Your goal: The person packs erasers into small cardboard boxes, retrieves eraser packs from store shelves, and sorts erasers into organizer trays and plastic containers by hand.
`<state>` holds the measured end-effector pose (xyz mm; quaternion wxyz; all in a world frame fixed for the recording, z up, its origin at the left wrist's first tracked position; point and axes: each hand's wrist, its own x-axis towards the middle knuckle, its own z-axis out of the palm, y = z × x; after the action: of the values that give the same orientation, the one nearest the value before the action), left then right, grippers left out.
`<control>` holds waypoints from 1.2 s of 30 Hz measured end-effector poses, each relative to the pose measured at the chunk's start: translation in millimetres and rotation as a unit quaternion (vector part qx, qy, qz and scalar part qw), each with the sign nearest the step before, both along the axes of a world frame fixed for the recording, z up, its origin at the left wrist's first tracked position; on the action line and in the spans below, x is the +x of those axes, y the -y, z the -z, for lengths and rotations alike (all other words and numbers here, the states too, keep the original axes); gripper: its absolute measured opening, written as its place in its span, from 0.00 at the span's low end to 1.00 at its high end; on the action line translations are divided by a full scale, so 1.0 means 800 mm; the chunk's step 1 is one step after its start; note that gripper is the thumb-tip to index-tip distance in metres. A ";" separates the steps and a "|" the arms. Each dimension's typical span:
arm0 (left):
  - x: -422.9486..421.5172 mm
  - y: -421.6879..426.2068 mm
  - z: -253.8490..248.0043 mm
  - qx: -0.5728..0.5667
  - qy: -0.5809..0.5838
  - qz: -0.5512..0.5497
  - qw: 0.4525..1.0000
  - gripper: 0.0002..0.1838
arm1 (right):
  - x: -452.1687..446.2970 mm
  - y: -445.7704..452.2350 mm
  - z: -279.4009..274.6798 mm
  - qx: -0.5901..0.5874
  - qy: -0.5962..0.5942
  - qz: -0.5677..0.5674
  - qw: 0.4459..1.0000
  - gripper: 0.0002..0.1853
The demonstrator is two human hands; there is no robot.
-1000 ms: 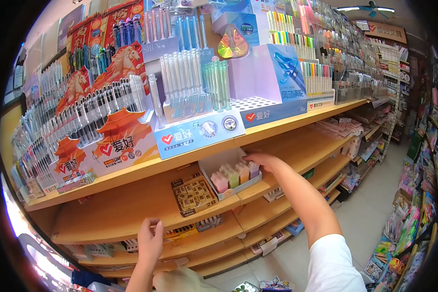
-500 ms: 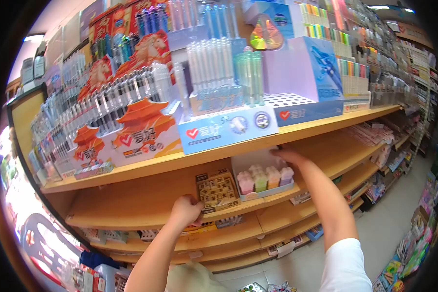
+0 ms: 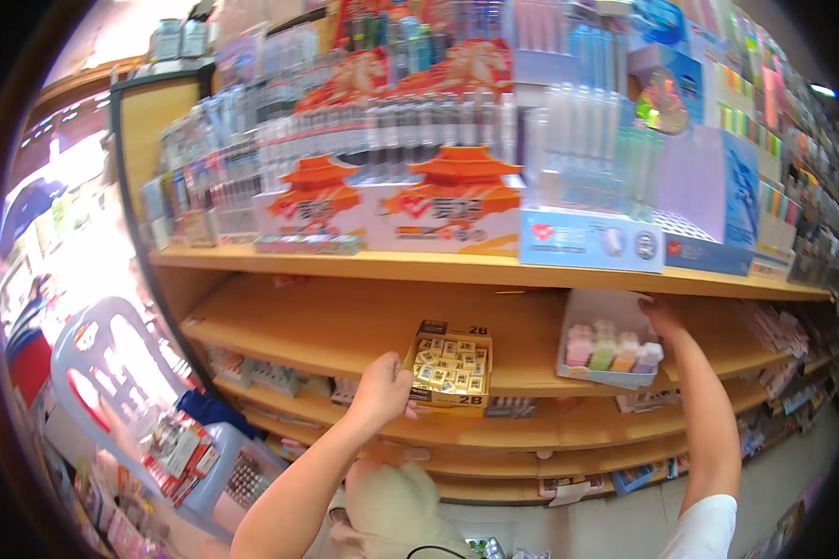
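Note:
My left hand (image 3: 382, 391) is closed on the left side of a yellow and black box (image 3: 474, 401) marked 2B. Small wrapped blocks, apparently erasers (image 3: 449, 365), fill that open box, which sits at the shelf's front edge and tips forward. To the right, a white open box (image 3: 606, 307) holds pastel pink, green, orange and purple pieces (image 3: 604, 347) of a kind I cannot make out. My right hand (image 3: 660, 319) grips this box near its back right corner, with some fingers hidden behind the wall. A gap separates the two boxes.
Above, a wooden shelf (image 3: 419, 265) carries pen displays (image 3: 452, 214) and a blue-white pen stand (image 3: 587, 240). Lower shelves hold more stationery. A grey-blue plastic chair (image 3: 112, 373) loaded with packages (image 3: 179, 456) stands at left. My knee (image 3: 396, 498) shows below.
The view has swung left, bringing the chair into sight. Both boxes have come forward to the shelf edge in my hands, and the gap between them has widened.

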<state>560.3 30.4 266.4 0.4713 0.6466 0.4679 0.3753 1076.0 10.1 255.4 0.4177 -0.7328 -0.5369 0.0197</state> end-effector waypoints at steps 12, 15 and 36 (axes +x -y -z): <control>-0.298 0.077 0.082 0.034 0.083 -0.243 0.966 0.05 | -0.223 -0.135 -0.029 -0.055 0.062 -0.198 0.977 0.27; -0.374 0.103 0.118 0.054 0.059 -0.342 0.936 0.04 | -0.375 -0.133 -0.038 -0.083 -0.122 -0.282 0.948 0.25; -0.558 0.324 0.254 0.068 0.152 -0.604 0.780 0.06 | -0.873 -0.086 0.146 -0.212 -0.244 -0.534 0.781 0.04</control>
<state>113.8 -228.9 63.0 0.1682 0.1964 0.6583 0.7070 377.8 78.5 138.7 0.2909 -0.3696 -0.7049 0.5310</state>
